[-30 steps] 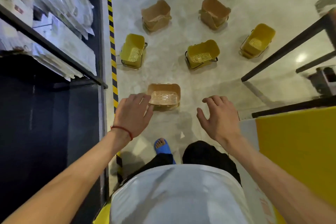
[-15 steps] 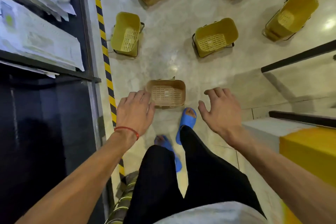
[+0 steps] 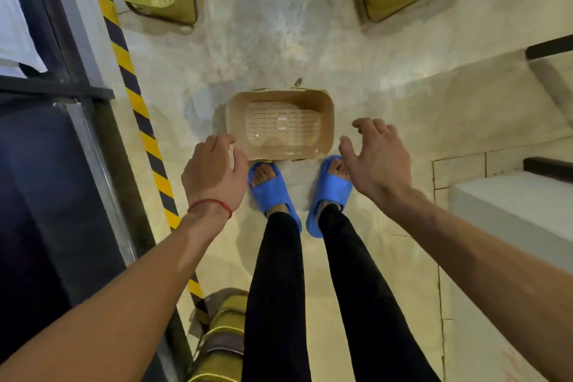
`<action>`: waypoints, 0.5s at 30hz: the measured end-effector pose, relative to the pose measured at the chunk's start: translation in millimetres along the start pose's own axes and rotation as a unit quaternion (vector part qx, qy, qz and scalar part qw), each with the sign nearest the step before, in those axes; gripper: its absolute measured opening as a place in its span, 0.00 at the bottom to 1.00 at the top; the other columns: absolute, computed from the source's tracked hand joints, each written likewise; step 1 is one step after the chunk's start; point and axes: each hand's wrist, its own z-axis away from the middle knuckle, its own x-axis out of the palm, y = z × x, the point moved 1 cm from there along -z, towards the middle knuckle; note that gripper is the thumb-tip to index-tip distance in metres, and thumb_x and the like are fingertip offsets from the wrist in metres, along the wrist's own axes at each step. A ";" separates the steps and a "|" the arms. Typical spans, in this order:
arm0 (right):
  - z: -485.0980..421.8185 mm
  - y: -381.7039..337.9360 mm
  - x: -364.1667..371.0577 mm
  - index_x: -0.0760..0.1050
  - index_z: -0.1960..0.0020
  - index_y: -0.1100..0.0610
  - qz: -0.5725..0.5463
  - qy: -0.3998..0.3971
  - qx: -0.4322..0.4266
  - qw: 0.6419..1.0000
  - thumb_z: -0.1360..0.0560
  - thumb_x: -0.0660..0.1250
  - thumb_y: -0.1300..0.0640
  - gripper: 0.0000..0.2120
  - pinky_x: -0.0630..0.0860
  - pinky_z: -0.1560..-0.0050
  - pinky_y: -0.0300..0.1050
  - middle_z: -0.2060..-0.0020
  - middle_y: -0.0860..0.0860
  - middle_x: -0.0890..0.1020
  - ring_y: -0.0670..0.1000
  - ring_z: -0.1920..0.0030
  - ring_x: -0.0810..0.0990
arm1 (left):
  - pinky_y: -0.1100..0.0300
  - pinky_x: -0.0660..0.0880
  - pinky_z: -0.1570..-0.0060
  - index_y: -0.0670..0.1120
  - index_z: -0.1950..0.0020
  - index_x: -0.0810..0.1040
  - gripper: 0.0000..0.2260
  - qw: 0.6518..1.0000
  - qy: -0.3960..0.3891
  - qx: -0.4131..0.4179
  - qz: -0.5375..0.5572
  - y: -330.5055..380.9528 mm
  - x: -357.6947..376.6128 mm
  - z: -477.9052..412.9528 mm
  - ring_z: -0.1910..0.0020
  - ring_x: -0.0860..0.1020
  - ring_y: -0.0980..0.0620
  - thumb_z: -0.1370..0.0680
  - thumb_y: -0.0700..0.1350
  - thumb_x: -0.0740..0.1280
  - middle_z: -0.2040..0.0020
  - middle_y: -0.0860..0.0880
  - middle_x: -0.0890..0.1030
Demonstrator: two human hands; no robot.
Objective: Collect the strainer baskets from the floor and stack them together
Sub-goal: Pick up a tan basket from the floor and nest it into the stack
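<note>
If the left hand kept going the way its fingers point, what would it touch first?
Probably the tan basket: the left hand points at its near-left corner. Depth is unclear, since the hand may be well above it.

Both bare forearms reach in from the lower corners toward mid-frame. The left hand, a red string at its wrist, hangs palm down with fingers curled and empty. The right hand is spread, fingers loosely bent, holding nothing. Two legs stand between them.

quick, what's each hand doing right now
Left hand: open, empty, beside the tan basket.
Right hand: open, empty, by its other side.
</note>
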 end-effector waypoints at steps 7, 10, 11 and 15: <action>-73.8 24.2 128.8 0.62 0.24 0.53 -0.096 0.016 0.039 0.994 0.17 0.51 0.37 0.28 0.69 0.35 0.53 0.31 0.52 0.72 0.54 0.31 0.69 | 0.50 0.72 0.44 0.48 0.32 0.69 0.18 0.994 0.037 -0.037 0.099 -55.2 120.0 -85.2 0.37 0.71 0.47 0.21 0.51 0.60 0.34 0.49 0.71; -102.4 30.3 172.3 0.63 0.25 0.54 -0.160 0.053 0.050 0.984 0.17 0.52 0.38 0.27 0.70 0.35 0.50 0.32 0.52 0.72 0.52 0.34 0.72 | 0.51 0.73 0.40 0.48 0.30 0.66 0.20 0.977 0.056 -0.056 0.196 -70.6 163.7 -118.2 0.35 0.72 0.50 0.21 0.52 0.60 0.32 0.49 0.70; -110.2 31.4 183.9 0.64 0.27 0.55 -0.186 0.066 0.053 0.979 0.17 0.52 0.40 0.26 0.69 0.37 0.46 0.33 0.51 0.73 0.51 0.36 0.73 | 0.51 0.74 0.39 0.48 0.30 0.66 0.20 0.967 0.060 -0.073 0.237 -74.2 176.7 -127.6 0.36 0.73 0.50 0.20 0.53 0.61 0.33 0.50 0.71; -132.0 32.6 212.6 0.67 0.34 0.57 -0.239 0.088 0.089 0.963 0.15 0.51 0.46 0.18 0.63 0.56 0.38 0.49 0.48 0.77 0.49 0.53 0.73 | 0.53 0.75 0.52 0.43 0.42 0.72 0.14 0.948 0.083 -0.117 0.286 -73.3 209.8 -152.1 0.51 0.78 0.45 0.19 0.52 0.58 0.52 0.47 0.79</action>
